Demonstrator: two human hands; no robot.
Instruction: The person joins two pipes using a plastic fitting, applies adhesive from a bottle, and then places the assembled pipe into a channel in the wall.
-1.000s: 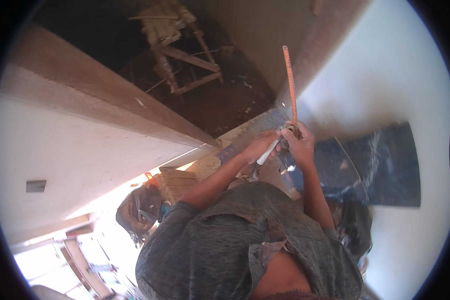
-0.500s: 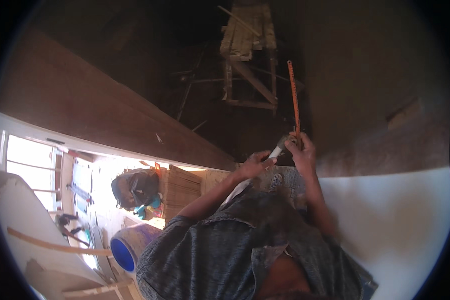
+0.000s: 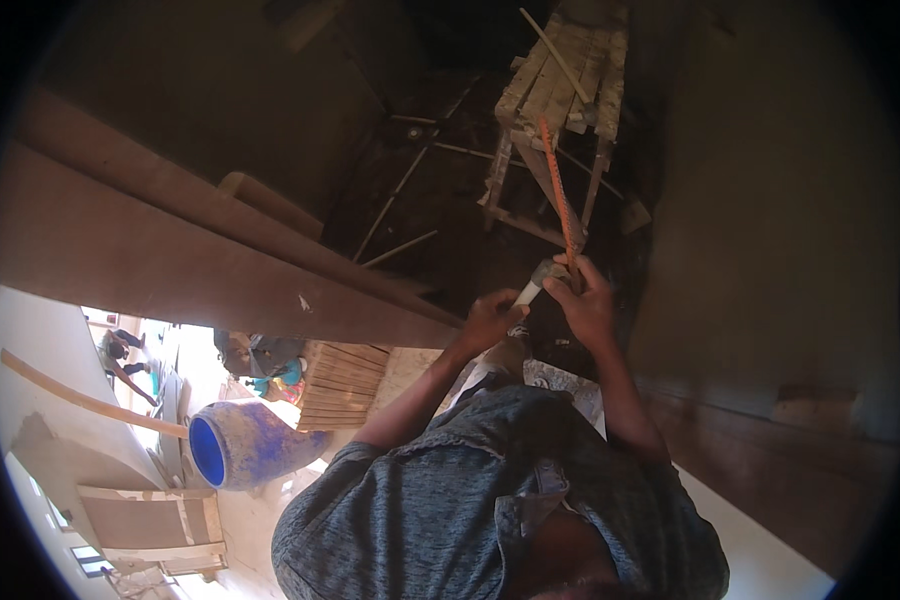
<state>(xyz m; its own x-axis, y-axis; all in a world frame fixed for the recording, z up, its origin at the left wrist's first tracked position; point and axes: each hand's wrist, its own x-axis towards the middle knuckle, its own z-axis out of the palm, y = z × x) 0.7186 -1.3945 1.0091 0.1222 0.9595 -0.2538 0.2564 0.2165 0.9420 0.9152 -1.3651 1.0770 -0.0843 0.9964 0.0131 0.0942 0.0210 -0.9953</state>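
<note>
In front of my body, my left hand (image 3: 493, 318) is closed round a short white pipe (image 3: 530, 291) with a grey fitting (image 3: 545, 272) on its far end. My right hand (image 3: 585, 300) is closed on the lower end of a long, thin orange strip that looks like a hacksaw blade (image 3: 558, 190). The strip points up and away from me. My right thumb lies against the fitting, so the two hands almost meet there. The right fingers partly hide the fitting and the strip's lower end.
A rough wooden bench (image 3: 560, 90) with a stick across its top stands ahead in a dark room. Pipes (image 3: 400, 190) run along the dark floor. A wall (image 3: 220, 250) stands at left. Behind it are a blue barrel (image 3: 260, 445), stacked wood strips (image 3: 345, 385) and another person (image 3: 125, 360).
The view has shifted, showing more of the dark floor and bench, which now sits farther right. The orange strip tilts more to the left. Both hands keep their holds.
</note>
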